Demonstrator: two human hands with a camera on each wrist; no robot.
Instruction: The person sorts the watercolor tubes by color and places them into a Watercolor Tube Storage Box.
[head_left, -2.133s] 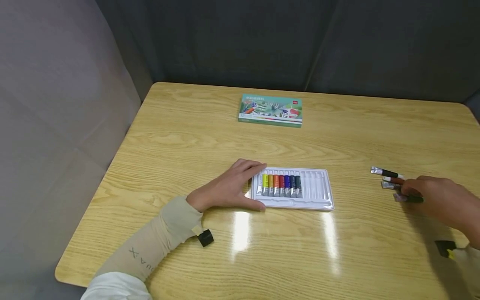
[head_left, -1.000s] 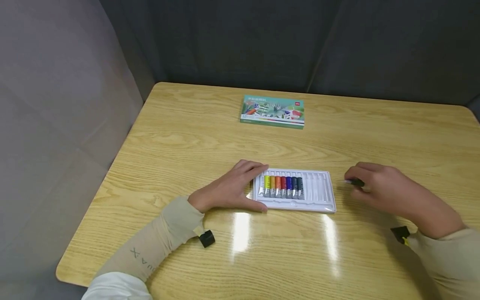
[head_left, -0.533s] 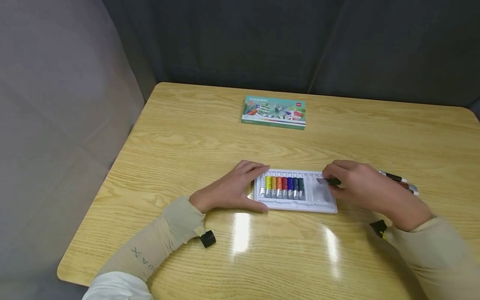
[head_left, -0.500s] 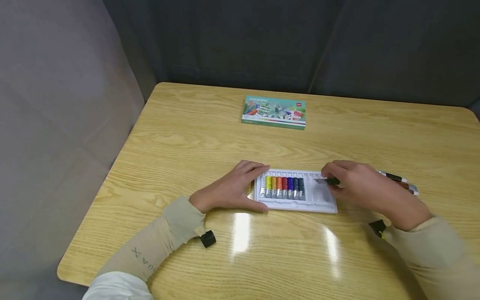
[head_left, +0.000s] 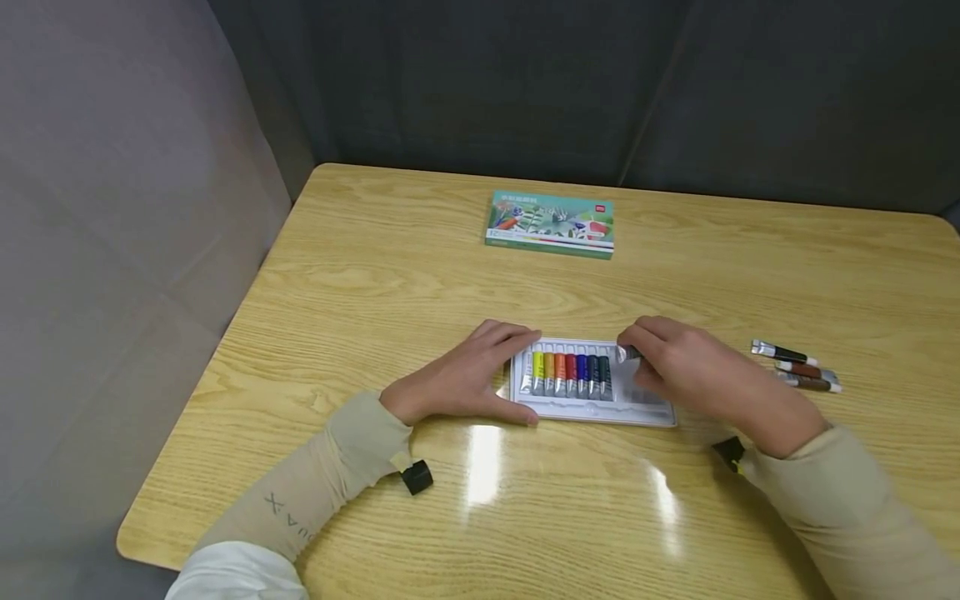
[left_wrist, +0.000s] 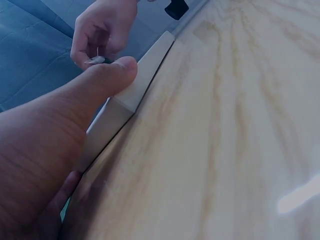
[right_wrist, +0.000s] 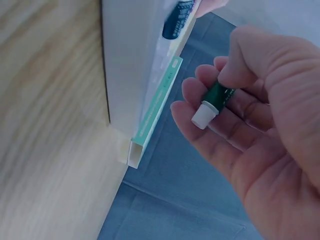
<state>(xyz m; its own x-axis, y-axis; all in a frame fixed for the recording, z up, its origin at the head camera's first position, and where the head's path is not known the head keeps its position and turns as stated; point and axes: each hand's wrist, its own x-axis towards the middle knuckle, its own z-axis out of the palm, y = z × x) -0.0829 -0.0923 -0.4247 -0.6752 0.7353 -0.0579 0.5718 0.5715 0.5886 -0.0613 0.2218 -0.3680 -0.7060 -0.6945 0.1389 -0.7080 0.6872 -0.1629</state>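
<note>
A white plastic tray (head_left: 637, 411) lies on the table, with a row of coloured paint tubes (head_left: 572, 377) filling its left part. My left hand (head_left: 461, 375) grips the tray's left end, thumb on the near side and fingers on the far side. Over the tray's right slots, my right hand (head_left: 693, 371) pinches a dark green paint tube (right_wrist: 219, 95) between thumb and fingers. The tube's white cap points towards the palm side in the right wrist view; in the head view only its silver end shows. The right hand covers part of the slots.
Three loose paint tubes, a black one (head_left: 783, 352), a reddish-brown one (head_left: 802, 369) and a dark brown one (head_left: 812, 382), lie right of the tray. A teal illustrated box (head_left: 551, 223) sits further back on the wooden table (head_left: 375, 283).
My right hand has picked up the green tube from the loose group at right and carried it left over the tray. The left hand has stayed on the tray's end.
</note>
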